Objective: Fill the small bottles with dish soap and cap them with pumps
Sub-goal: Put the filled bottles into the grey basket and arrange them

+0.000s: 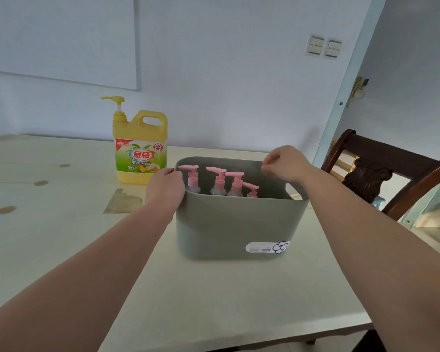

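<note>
Head view showed left hand (167,186) and right hand (286,163) curled round opposite rims of the grey bin (234,224) near the table (214,301)'s right edge; uneven lifting could topple its pump-capped small bottles (217,185).

A pale cream table (61,250) with a wood-grain top is carrying two items. A yellow dish soap jug (140,148) is standing upright toward the far edge, with its pump head up and its printed label facing the camera. Just beside it, nearer the camera and to the right, a grey plastic bin (234,224) is sitting upright, a white barcode sticker (267,247) showing on its near wall. Dark round knots (6,210) and one brownish patch (122,201) are marking the tabletop left of the bin.
</note>
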Demonstrator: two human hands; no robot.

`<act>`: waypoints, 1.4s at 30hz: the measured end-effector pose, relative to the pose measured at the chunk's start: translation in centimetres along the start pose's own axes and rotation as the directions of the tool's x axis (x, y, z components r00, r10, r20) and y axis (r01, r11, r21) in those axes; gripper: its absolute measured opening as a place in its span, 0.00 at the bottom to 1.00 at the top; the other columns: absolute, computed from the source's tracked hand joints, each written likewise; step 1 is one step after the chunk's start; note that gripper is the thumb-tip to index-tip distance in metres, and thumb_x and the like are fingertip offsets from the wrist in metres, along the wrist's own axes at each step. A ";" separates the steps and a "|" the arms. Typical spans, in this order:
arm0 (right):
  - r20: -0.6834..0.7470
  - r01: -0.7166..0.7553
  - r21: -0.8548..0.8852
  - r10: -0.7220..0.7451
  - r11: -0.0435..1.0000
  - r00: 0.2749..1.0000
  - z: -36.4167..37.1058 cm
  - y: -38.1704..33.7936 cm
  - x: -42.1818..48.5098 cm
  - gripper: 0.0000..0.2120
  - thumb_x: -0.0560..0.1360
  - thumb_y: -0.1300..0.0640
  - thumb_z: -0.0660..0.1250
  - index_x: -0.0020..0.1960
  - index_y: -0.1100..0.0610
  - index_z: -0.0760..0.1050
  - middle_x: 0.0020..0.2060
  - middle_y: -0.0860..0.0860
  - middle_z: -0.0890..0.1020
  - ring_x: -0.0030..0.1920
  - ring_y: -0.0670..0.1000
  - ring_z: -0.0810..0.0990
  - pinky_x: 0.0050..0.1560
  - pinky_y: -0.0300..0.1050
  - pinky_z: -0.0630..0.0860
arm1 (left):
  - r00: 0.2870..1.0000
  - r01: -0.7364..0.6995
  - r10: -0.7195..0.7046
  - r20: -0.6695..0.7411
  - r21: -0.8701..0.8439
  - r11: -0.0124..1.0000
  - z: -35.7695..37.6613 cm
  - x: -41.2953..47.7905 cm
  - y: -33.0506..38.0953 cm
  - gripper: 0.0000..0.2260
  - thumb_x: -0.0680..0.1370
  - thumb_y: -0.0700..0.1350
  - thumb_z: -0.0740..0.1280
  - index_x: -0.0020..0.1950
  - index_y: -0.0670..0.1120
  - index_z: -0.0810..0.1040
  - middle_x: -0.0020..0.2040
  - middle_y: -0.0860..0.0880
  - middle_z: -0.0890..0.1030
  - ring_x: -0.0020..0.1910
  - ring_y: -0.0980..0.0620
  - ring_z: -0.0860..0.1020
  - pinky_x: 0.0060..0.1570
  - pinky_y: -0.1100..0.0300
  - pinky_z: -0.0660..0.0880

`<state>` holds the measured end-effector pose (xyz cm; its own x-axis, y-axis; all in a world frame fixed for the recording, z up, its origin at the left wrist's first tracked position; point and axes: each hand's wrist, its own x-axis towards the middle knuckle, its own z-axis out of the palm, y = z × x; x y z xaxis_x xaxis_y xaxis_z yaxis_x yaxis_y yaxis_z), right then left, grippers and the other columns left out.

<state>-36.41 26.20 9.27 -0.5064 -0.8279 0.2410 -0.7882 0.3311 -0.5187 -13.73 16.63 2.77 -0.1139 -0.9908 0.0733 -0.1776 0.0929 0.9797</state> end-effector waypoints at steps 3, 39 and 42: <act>-0.297 -0.042 0.151 0.086 0.988 0.951 -0.7 1.8 1.0 0.07 0.73 0.61 0.64 0.41 0.56 0.80 0.40 0.51 0.83 0.43 0.54 0.81 0.47 0.48 0.79 | 1.000 0.014 -0.015 -0.027 -0.017 1.000 -0.1 0.8 -0.1 0.13 0.75 0.39 0.57 0.55 0.43 0.77 0.41 0.47 0.74 0.42 0.47 0.71 0.48 0.50 0.73; 0.103 -0.234 -0.437 0.307 0.868 0.946 12.2 13.6 6.0 0.28 0.79 0.50 0.54 0.77 0.53 0.53 0.76 0.54 0.57 0.77 0.54 0.51 0.75 0.57 0.46 | 0.997 0.037 -0.033 -0.073 0.061 0.997 -0.6 5.1 -0.1 0.16 0.74 0.41 0.57 0.59 0.49 0.76 0.54 0.45 0.78 0.56 0.42 0.76 0.59 0.44 0.75; 0.051 -0.242 -0.465 0.299 0.852 0.953 11.5 13.0 5.8 0.26 0.78 0.49 0.55 0.74 0.56 0.60 0.71 0.58 0.65 0.73 0.57 0.60 0.74 0.55 0.52 | 0.996 0.045 -0.040 -0.076 0.059 0.997 -0.5 5.1 -0.1 0.15 0.75 0.41 0.57 0.59 0.49 0.76 0.53 0.44 0.78 0.56 0.42 0.76 0.59 0.44 0.75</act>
<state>-45.54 20.52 -5.47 -0.7003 -0.7131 0.0327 -0.7112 0.6929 -0.1190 -13.77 11.47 3.14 -0.0321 -0.9983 0.0479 -0.2401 0.0542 0.9692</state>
